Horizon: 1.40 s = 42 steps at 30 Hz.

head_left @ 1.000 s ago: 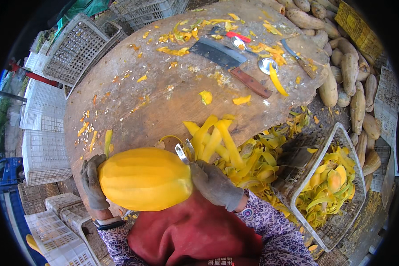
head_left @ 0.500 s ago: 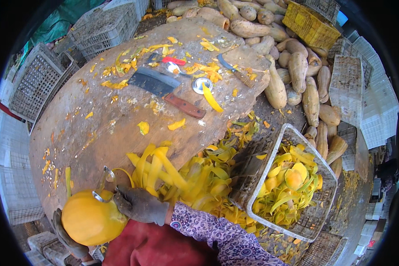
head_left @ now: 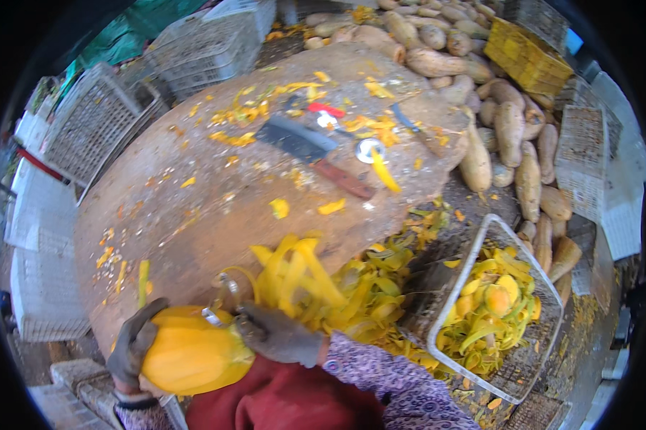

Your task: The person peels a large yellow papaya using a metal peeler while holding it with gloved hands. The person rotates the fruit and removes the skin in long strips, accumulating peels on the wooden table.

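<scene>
A large yellow pumpkin, its visible skin pared away, lies tilted against the near edge of the round wooden table. My gloved left hand grips its left end, fingers curled over the top. In my gloved right hand is a shiny metal peeler, close against the pumpkin's upper right side. The peeler's grip is mostly hidden by the fingers. Long yellow peel strips are heaped just beyond the right hand, spilling off the table edge.
On the table are a cleaver, a round metal tool, a curved knife and orange scraps. A crate full of peelings stands at right. Unpeeled pumpkins pile up behind it; more crates ring the left side.
The pumpkin has turned, its long side now facing up. My left hand has come up onto its upper left end. The view has shifted, so the table sits further right and lower.
</scene>
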Each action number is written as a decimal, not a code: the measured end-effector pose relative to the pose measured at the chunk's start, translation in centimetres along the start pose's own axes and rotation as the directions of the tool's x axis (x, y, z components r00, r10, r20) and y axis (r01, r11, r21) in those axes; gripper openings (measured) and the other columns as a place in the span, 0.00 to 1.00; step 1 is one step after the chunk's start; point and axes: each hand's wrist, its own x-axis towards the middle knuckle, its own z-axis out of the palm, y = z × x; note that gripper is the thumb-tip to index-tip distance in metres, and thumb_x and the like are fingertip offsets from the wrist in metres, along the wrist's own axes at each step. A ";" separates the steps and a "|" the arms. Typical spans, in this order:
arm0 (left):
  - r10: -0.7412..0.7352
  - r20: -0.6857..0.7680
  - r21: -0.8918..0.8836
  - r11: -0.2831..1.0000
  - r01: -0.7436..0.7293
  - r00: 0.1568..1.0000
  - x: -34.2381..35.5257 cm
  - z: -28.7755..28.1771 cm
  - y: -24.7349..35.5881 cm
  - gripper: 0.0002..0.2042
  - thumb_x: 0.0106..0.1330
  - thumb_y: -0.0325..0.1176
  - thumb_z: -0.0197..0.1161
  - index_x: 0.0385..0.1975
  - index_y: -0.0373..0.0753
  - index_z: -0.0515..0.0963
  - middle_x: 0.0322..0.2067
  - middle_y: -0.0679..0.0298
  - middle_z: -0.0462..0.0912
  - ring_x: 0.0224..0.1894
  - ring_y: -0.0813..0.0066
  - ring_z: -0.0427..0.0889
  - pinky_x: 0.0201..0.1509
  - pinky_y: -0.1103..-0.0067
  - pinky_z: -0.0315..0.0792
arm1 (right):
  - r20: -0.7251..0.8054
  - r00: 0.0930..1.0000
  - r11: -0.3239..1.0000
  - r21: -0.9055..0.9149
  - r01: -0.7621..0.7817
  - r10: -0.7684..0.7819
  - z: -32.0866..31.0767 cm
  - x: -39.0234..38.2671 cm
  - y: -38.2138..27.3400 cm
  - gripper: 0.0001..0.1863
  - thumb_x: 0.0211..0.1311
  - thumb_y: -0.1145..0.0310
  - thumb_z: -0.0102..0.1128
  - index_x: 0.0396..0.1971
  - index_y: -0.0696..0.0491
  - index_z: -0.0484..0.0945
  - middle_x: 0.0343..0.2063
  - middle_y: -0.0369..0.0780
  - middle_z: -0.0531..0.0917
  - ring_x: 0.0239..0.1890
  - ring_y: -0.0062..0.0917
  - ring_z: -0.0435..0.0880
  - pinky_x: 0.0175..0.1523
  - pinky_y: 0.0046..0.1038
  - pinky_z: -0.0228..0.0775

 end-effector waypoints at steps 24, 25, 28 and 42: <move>0.185 0.119 0.305 0.928 -0.213 0.976 -2.2 0.0 -0.2 0.45 0.63 0.67 0.54 0.63 0.26 0.70 0.60 0.39 0.73 0.64 0.45 0.72 0.70 0.62 0.62 | 0.429 0.834 0.937 -0.188 -0.294 0.348 -5.0 -5.2 -4.6 0.17 0.75 0.53 0.46 0.37 0.51 0.74 0.24 0.48 0.80 0.27 0.47 0.82 0.34 0.42 0.73; 0.178 0.112 0.301 0.931 -0.204 0.978 -2.3 0.0 -0.3 0.45 0.63 0.68 0.54 0.63 0.26 0.70 0.60 0.39 0.73 0.64 0.44 0.72 0.70 0.62 0.62 | 0.406 0.842 0.934 -0.172 -0.312 0.356 -4.7 -6.1 -4.8 0.17 0.75 0.53 0.47 0.37 0.51 0.74 0.23 0.49 0.79 0.27 0.47 0.82 0.34 0.43 0.73; 0.175 0.109 0.308 0.930 -0.200 0.979 -2.4 0.0 -0.6 0.46 0.62 0.69 0.55 0.63 0.25 0.70 0.60 0.39 0.73 0.63 0.45 0.72 0.69 0.62 0.62 | 0.322 0.874 0.931 -0.136 -0.338 0.364 -3.9 -8.6 -5.4 0.13 0.73 0.58 0.51 0.34 0.52 0.74 0.22 0.49 0.79 0.26 0.49 0.81 0.31 0.44 0.72; 0.232 0.011 0.278 0.934 -0.226 0.973 -3.2 0.6 -1.3 0.44 0.60 0.67 0.60 0.60 0.27 0.72 0.58 0.40 0.76 0.60 0.44 0.75 0.65 0.61 0.66 | 0.188 0.970 0.770 -0.593 0.237 -0.154 -4.1 -5.4 -6.6 0.11 0.60 0.62 0.60 0.24 0.51 0.71 0.13 0.40 0.72 0.14 0.38 0.76 0.20 0.38 0.68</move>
